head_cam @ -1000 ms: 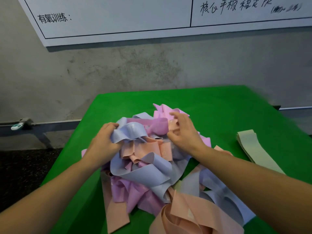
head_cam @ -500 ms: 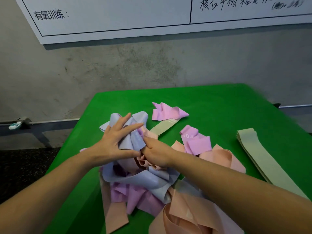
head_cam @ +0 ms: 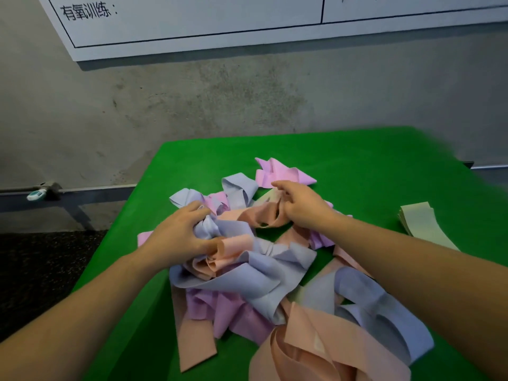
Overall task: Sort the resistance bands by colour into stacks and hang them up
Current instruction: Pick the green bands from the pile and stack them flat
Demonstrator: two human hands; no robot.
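Whiteboard [head_cam: 192, 20] reads "有氧训练:"; left hand [head_cam: 176, 237] and right hand [head_cam: 301, 204] grip tangled bands [head_cam: 261, 279].

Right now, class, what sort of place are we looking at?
Probably a gym or fitness studio: a pile of resistance bands lies on a green table, and a whiteboard on the bare concrete wall carries a heading about aerobic training.

Tangled heap of resistance bands [head_cam: 247, 270] mid green table [head_cam: 371, 166], w/ crumpled lilac-blue, pink & peach loops overlapping; one pink band [head_cam: 280, 173] lies just beyond the heap toward table's far edge, & a flat stack of pale green bands [head_cam: 423, 224] sits well apart near table's right edge.
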